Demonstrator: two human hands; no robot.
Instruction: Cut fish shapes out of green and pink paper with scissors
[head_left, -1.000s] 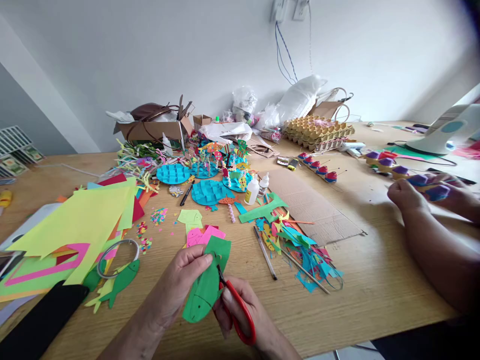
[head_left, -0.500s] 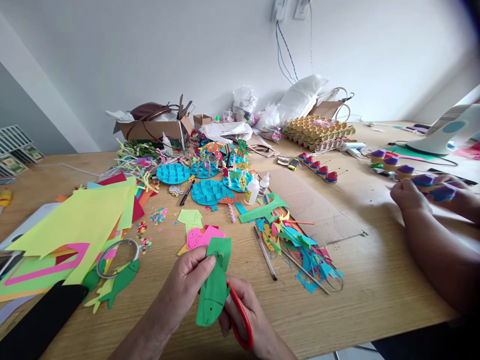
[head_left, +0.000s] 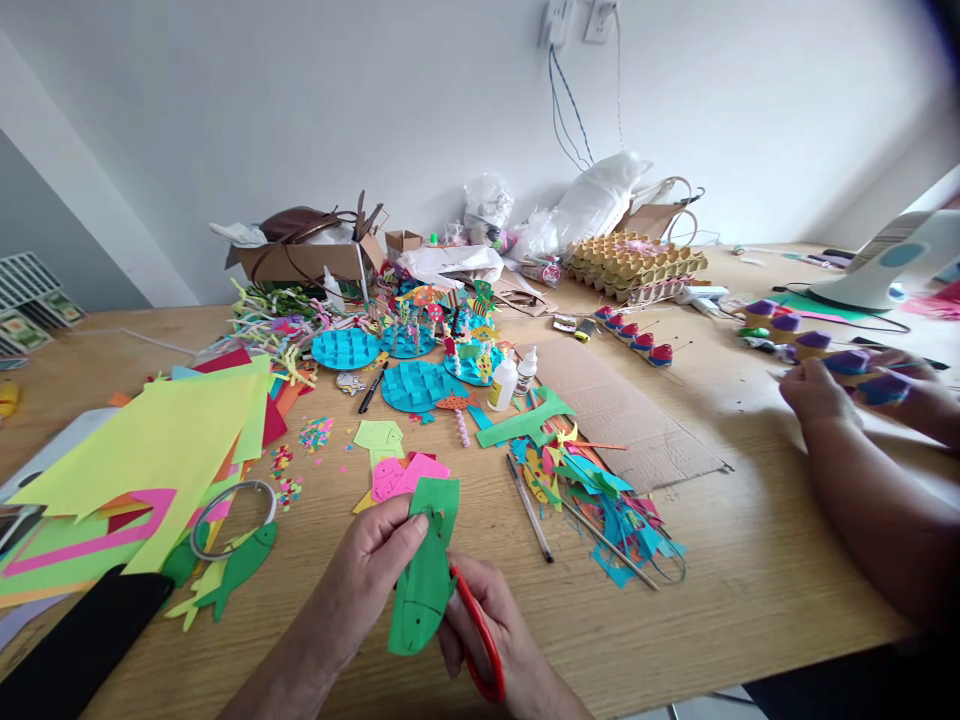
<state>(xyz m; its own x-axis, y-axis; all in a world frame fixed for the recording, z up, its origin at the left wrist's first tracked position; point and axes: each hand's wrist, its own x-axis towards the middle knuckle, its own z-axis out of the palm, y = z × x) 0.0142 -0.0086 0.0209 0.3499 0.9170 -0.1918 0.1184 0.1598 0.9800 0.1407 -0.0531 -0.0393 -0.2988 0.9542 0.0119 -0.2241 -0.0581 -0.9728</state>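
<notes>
My left hand [head_left: 379, 555] pinches a strip of green paper [head_left: 424, 585] near its upper end, thumb on top. A fish outline with an eye and a curved gill line is drawn on it. In my right hand [head_left: 491, 620] is a pair of red-handled scissors [head_left: 486, 640], held at the paper's right edge; the blades are mostly hidden behind the paper and my fingers. Just beyond lie pink paper [head_left: 409, 475] and pale green paper [head_left: 380, 436] with drawn fish lines. Cut-out green fish [head_left: 244, 565] rest to the left, beside a roll of tape [head_left: 234, 520].
Coloured sheets [head_left: 150, 430] are stacked at left, near a black strap-like object [head_left: 90, 640]. Paper scraps [head_left: 622, 510], a pen [head_left: 531, 510] and cardboard [head_left: 630, 415] lie right of my hands. Glue bottles [head_left: 504, 383] and blue discs [head_left: 420, 386] stand behind. Another person's hands [head_left: 825, 395] hold painted egg-carton cups [head_left: 847, 360].
Hardly anything differs. The view has shifted very slightly, and my hands, the green paper and the scissors keep nearly the same pose.
</notes>
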